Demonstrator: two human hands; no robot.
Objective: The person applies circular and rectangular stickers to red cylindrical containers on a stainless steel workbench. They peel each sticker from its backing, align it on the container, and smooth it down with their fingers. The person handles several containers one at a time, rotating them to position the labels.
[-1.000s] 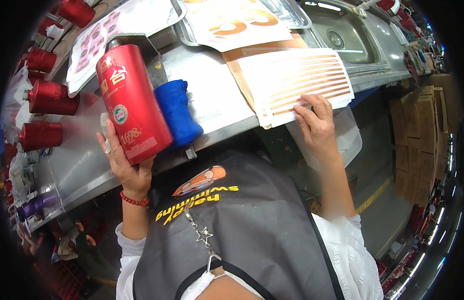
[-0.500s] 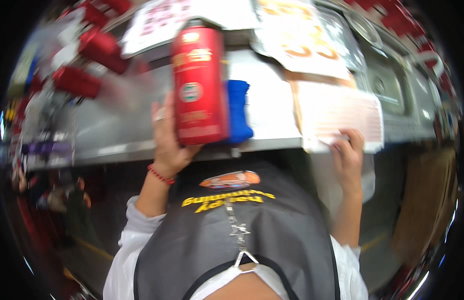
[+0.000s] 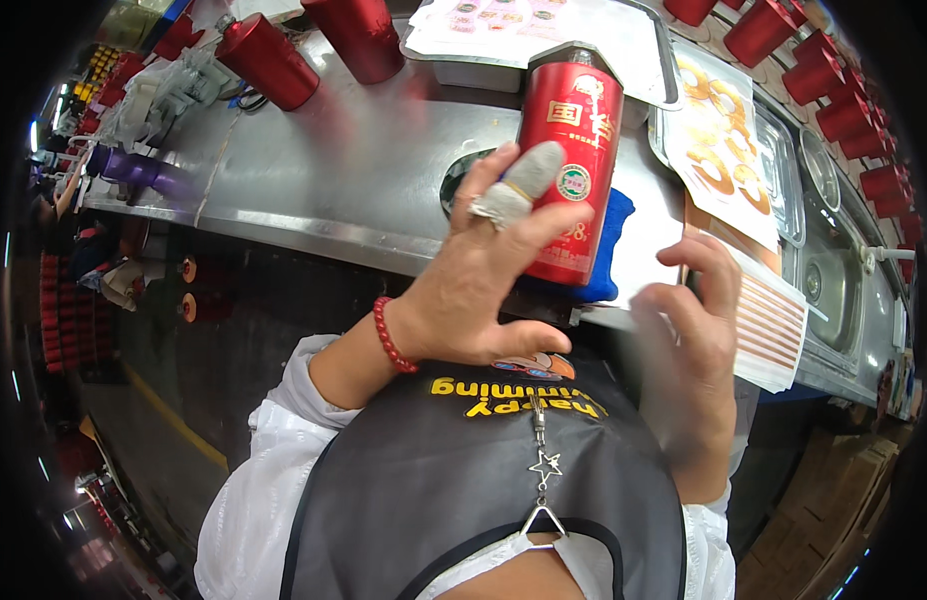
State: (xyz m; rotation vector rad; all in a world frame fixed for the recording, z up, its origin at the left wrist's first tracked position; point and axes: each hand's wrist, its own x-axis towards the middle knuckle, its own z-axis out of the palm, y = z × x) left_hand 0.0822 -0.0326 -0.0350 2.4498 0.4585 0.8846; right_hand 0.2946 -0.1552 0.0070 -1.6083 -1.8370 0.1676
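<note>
A red bottle [image 3: 573, 190] with gold lettering and a round green-and-white mark stands or lies on a blue cloth [image 3: 611, 250] at the bench's front edge. My left hand [image 3: 473, 270] is before its left side, fingers and thumb spread. A grey cover [image 3: 523, 185] wraps one finger, with a band round it; whether the hand touches the bottle cannot be told. To the right, my right hand [image 3: 698, 320] hovers with bent fingers apart, partly smeared by motion; nothing shows between them. Beside it lies a white sheet [image 3: 768, 325] with brownish stripes.
More red bottles [image 3: 268, 60] stand on the metal bench [image 3: 313, 170] at the back left; several others line the far right. A sheet with orange rings [image 3: 718, 140], a tray of pink labels [image 3: 503, 20] and a sink [image 3: 828, 290] lie beyond. Below right are cardboard boxes [image 3: 833, 490].
My left hand has come off the bottle's side and spread before it. The right hand has left the striped sheet and come up toward the bottle. The view has turned, shifting everything.
</note>
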